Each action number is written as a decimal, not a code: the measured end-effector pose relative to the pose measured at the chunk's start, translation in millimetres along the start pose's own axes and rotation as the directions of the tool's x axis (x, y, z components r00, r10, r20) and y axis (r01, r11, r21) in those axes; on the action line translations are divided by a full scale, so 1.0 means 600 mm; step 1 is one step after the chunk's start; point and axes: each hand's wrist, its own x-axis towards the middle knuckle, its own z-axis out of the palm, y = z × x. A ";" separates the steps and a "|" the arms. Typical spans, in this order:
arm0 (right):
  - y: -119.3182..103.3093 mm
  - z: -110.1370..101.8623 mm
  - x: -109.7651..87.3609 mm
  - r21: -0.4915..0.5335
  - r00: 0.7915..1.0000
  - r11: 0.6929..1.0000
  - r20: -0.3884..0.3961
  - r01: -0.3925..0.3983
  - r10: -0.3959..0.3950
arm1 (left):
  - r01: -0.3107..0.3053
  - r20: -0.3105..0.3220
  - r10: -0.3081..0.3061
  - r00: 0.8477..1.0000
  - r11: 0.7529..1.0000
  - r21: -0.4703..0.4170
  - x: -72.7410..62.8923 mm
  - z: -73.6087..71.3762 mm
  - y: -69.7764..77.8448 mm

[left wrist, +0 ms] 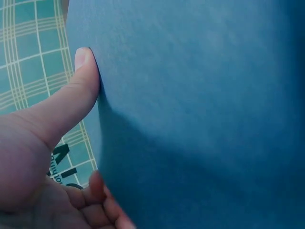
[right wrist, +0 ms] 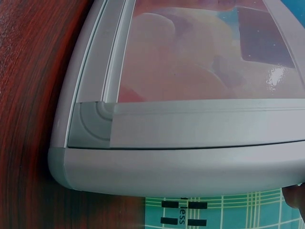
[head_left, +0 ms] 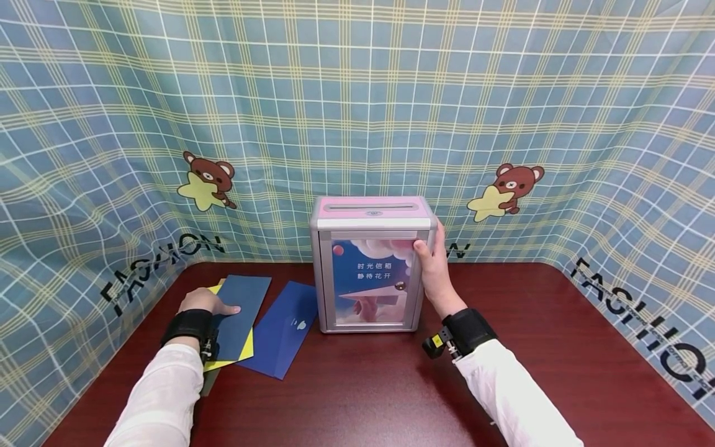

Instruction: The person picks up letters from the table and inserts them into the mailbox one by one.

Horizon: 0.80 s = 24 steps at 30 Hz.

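My left hand (head_left: 200, 302) pinches the left edge of a grey-blue envelope (head_left: 242, 310), thumb over its face. Up close in the left wrist view, the envelope (left wrist: 200, 95) fills most of the picture, with curled fingers (left wrist: 97, 212) at its edge. Beneath it, a yellow envelope (head_left: 246, 349) sticks out. A pink and silver mailbox (head_left: 326, 279) with a slot in its top stands upright mid-table. My right hand (head_left: 436, 273) grips its right side, thumb on the front frame and the other fingers hidden behind. The right wrist view shows the mailbox's silver frame (right wrist: 200, 124).
A dark blue envelope (head_left: 285, 332) with a small white mark lies between the pile and the mailbox. Under the left forearm, a dark greenish flat piece (head_left: 210, 382) peeks out. A plaid curtain (head_left: 368, 124) hangs behind the red-brown table (head_left: 346, 397) and along both sides.
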 end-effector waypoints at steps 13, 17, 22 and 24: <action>-0.001 0.003 0.000 -0.006 1.000 1.000 0.003 -0.024 0.024 | -0.309 -0.134 0.292 0.947 0.943 -0.122 0.015 0.004 0.027; -0.002 0.004 -0.001 -0.017 1.000 1.000 0.011 -0.018 0.018 | -0.313 -0.154 0.281 0.947 0.914 -0.260 0.002 0.002 0.042; -0.003 0.002 -0.003 -0.028 0.999 0.999 0.000 -0.041 0.041 | -0.318 -0.173 0.268 0.948 0.825 -0.467 -0.025 -0.001 0.066; -0.003 0.000 -0.002 -0.036 0.999 0.999 -0.002 -0.041 0.041 | -0.330 -0.182 0.275 0.944 0.765 -0.554 -0.034 -0.004 0.078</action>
